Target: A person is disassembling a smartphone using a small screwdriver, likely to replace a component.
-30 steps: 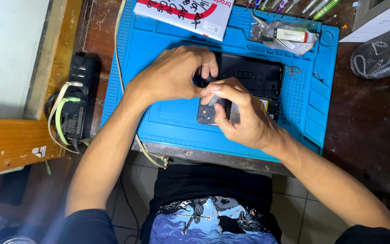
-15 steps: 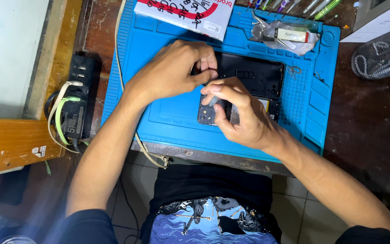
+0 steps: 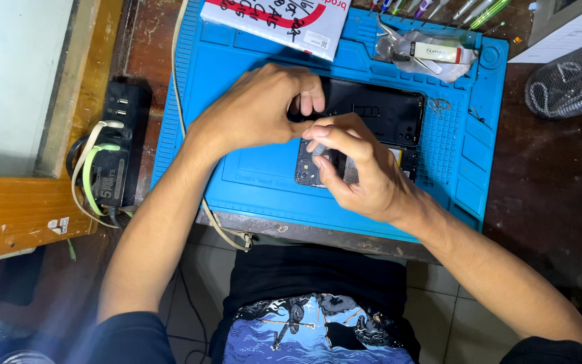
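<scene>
A dark opened phone body [image 3: 311, 172] lies on a blue work mat [image 3: 250, 168], partly under my hands. My right hand [image 3: 362, 172] rests over it, thumb and forefinger pinched on a small silver piece near its top edge. My left hand [image 3: 261, 108] curls over the phone's upper left corner, fingertips touching the phone beside my right thumb. A black back cover [image 3: 378, 111] lies flat just behind the phone. Most of the phone's middle is hidden by my right hand.
A white booklet with red and black print [image 3: 274, 17] lies at the mat's far edge. A clear bag with a small tube [image 3: 426, 54] sits at the mat's back right, tools behind it. A black power strip with cables [image 3: 112, 148] is left; a mesh holder [image 3: 570, 81] right.
My left hand's fingers have shifted slightly on the phone's top corner. My right hand stays pinched in the same spot.
</scene>
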